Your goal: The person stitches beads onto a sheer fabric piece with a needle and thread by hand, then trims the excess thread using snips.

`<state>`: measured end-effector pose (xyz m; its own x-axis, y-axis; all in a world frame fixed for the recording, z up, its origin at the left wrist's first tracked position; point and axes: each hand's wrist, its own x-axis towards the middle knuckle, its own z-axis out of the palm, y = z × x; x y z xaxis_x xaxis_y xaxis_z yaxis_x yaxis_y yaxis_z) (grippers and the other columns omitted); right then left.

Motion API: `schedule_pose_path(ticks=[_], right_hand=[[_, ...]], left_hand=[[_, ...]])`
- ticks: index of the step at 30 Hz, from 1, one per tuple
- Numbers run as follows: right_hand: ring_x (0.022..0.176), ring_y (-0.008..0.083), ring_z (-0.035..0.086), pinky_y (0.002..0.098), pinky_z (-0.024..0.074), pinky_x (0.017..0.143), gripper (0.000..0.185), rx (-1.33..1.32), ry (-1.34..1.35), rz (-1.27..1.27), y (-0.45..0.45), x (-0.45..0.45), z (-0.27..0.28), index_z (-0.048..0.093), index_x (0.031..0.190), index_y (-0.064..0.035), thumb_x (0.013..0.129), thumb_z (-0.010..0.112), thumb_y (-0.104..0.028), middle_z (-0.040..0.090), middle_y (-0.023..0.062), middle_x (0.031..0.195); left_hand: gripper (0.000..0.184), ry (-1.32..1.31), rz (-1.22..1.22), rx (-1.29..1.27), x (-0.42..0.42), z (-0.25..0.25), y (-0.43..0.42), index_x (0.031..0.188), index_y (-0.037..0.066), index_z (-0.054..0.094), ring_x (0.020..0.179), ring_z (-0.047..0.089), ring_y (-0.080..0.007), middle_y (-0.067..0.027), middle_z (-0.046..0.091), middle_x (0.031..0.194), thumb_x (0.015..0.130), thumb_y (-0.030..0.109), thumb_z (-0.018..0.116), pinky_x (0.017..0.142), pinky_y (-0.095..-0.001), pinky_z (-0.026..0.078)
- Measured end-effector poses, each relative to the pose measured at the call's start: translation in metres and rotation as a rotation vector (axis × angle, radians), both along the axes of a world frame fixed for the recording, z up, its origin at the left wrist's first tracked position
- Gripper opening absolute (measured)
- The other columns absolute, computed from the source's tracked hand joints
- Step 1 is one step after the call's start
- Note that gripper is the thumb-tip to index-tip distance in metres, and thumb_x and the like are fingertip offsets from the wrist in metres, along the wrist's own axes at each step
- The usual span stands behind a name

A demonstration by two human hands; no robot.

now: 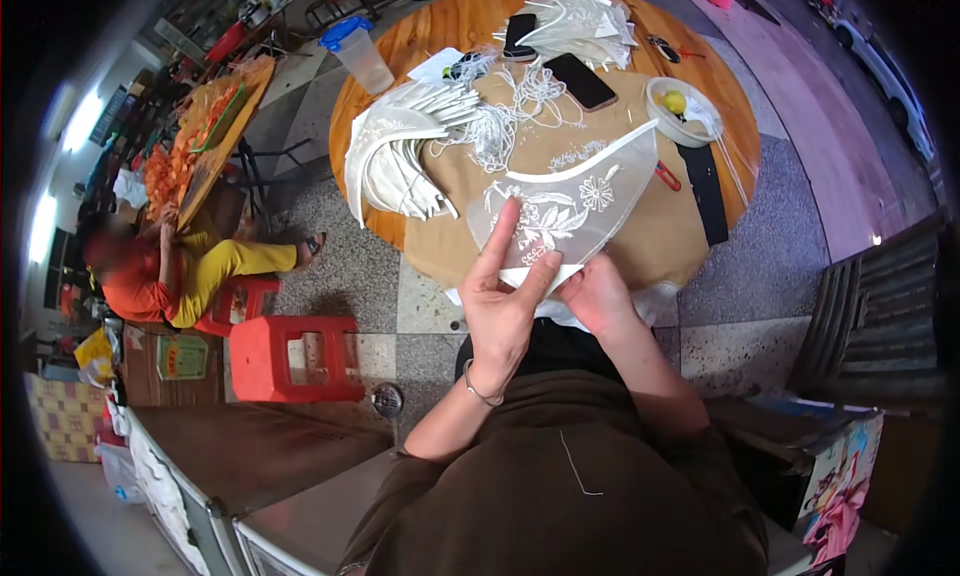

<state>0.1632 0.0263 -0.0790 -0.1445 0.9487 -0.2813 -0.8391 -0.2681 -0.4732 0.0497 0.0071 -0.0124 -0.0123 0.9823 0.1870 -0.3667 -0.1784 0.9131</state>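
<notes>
Left hand spreading index finger and thumb over embroidered sheer piece, grip hard to tell. Right hand clamping piece's near edge, fingertips partly hidden. Piece spanning near side of table; stacked pieces lying left. Seemingly checking or smoothing embroidery; next move probably calling for steady right pinch, light left touch.

Through my feed I am seeing the sheer white embroidered piece spreading above the desk, raised flowers and leaves patterning its mesh, white trim following its concave upper edge, the left hand and right hand holding its lower end.
</notes>
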Motion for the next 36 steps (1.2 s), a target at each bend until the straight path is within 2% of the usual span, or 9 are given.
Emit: schedule_pose_path(ticks=[1,7,16,22,25,31,36], right_hand=[[0.106,0.0141,0.058,0.0309,0.0476,0.086,0.033,0.037,0.004,0.007,0.001,0.001,-0.008,0.052,0.123,-0.0062,0.097,0.045,-0.025,0.06,0.0043,0.119],[0.104,0.0138,0.058,0.0315,0.0475,0.087,0.032,0.081,0.002,0.016,0.005,0.003,-0.018,0.052,0.124,-0.0073,0.096,0.045,-0.023,0.06,0.0029,0.118],[0.115,0.0157,0.053,0.0349,0.0449,0.096,0.038,0.105,0.023,0.034,0.002,-0.002,-0.013,0.046,0.13,-0.0067,0.098,0.043,-0.027,0.054,0.005,0.128],[0.117,0.018,0.052,0.0362,0.0435,0.099,0.045,0.14,0.054,-0.006,0.004,0.003,-0.018,0.04,0.135,-0.006,0.098,0.043,-0.031,0.05,0.0068,0.132],[0.118,0.0179,0.051,0.0359,0.0429,0.099,0.044,0.152,0.052,0.018,0.003,0.008,-0.019,0.041,0.135,-0.005,0.098,0.045,-0.027,0.05,0.0077,0.132],[0.116,0.0153,0.051,0.0329,0.042,0.099,0.037,0.417,-0.3,-0.126,-0.012,0.023,-0.002,0.047,0.129,-0.0002,0.092,0.053,-0.006,0.053,0.0075,0.128],[0.102,0.0129,0.057,0.0273,0.0459,0.088,0.027,0.503,-0.74,-0.174,-0.022,0.034,0.006,0.057,0.117,0.0026,0.091,0.055,-0.002,0.062,0.007,0.112]], left_hand=[[0.064,0.01,-0.003,0.008,0.001,-0.001,0.0,0.137,-0.003,0.04,0.112,0.054,-0.0154,-0.0152,0.05,0.133,0.079,-0.013,0.064,0.095,-0.0265,0.043],[0.06,0.124,0.007,0.038,0.001,0.002,-0.003,0.138,-0.003,0.04,0.114,0.052,-0.0153,-0.015,0.049,0.134,0.082,-0.009,0.062,0.095,-0.026,0.042],[0.052,-0.119,-0.075,-0.058,0.003,0.0,0.001,0.134,-0.005,0.044,0.109,0.053,-0.0121,-0.0116,0.053,0.129,0.086,-0.005,0.062,0.094,-0.0262,0.043],[0.056,-0.074,-0.092,-0.112,0.006,-0.006,-0.002,0.138,-0.003,0.04,0.114,0.051,-0.0123,-0.0114,0.049,0.135,0.085,-0.009,0.058,0.096,-0.0257,0.041],[0.057,0.064,-0.121,-0.066,0.005,-0.002,-0.004,0.138,-0.003,0.039,0.115,0.051,-0.0119,-0.0104,0.048,0.136,0.085,-0.01,0.058,0.097,-0.0252,0.04],[0.053,0.156,-0.12,0.036,-0.001,-0.004,0.003,0.138,-0.001,0.042,0.12,0.047,-0.013,-0.0112,0.047,0.138,0.087,-0.004,0.059,0.1,-0.025,0.037],[0.054,0.13,-0.147,0.011,-0.003,0.0,0.002,0.137,-0.001,0.042,0.121,0.047,-0.0132,-0.0119,0.047,0.138,0.086,-0.007,0.059,0.1,-0.0253,0.037]])
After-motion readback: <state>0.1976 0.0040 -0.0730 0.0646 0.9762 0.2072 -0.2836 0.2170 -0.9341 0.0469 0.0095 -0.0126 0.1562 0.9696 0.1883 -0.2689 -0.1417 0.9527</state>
